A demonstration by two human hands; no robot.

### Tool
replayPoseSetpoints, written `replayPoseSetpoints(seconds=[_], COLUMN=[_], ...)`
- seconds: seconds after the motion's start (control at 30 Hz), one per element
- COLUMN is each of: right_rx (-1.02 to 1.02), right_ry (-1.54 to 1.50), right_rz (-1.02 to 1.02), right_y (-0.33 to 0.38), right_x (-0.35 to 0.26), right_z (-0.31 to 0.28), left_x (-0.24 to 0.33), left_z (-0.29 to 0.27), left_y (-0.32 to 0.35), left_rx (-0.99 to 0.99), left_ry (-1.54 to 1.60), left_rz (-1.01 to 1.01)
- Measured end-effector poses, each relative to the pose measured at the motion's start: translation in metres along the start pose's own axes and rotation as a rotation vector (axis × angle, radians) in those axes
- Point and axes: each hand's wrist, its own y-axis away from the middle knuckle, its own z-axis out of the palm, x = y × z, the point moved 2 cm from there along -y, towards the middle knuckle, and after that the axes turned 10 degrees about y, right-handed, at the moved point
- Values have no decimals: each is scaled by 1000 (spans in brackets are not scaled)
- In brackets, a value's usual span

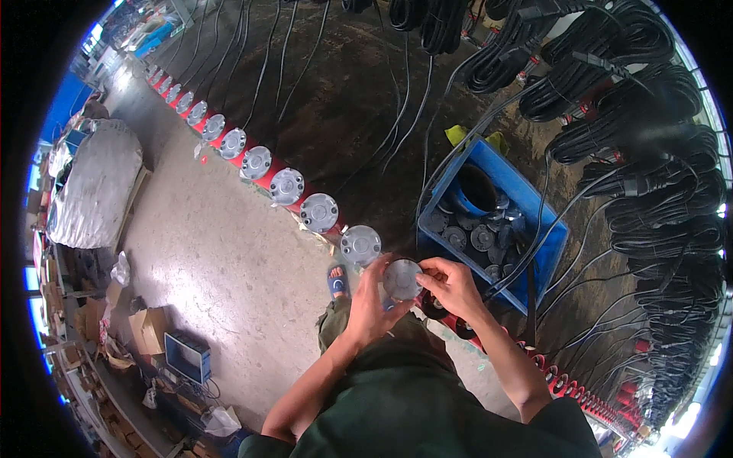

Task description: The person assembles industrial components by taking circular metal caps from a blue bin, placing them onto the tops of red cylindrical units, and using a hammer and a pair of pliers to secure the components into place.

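Head view, one workstation. Item: round cap (402, 279), pale grey, one; located in front of the person's torso, at the near edge of the dark tabletop (336, 99), just beside a finished-looking capped end (360, 245). Left hand (372, 305): fingers curled about the cap's left side. Right hand (452, 286): fingertips closed on its right edge. Row of red cylinders (551, 374): ends toward upper left covered, ends toward lower right dark and uncovered. Blue bin (556, 243): on the tabletop, holding dark round parts (482, 237). Step in hand, as judged: fitting the cap to its cylinder; full seating cannot be told. Next move would call for levelling it, lining up its holes and pressing evenly with both hands.
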Motion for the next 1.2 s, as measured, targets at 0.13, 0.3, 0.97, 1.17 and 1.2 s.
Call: replayPoseSetpoints(seconds=[0.13,0.3,0.97,1.17,1.2], right_rx=[26,-23,-35,-6,-14], right_ry=[-10,18,-97,-73,-79], right_rz=[-50,-100,27,5,17], right_y=[-3,-8,-3,-3,-4], right_x=[-7,-9,35,34,35], right_z=[-2,-8,2,-1,-1], left_x=[-2,-5,-2,-3,-5], left_z=[1,4,15,15,16], left_y=[-4,-4,-5,-6,-6], left_rx=[-36,-56,-4,-18,-15], left_ry=[41,44,-41,-60,-73], left_rz=[27,54,16,45,77])
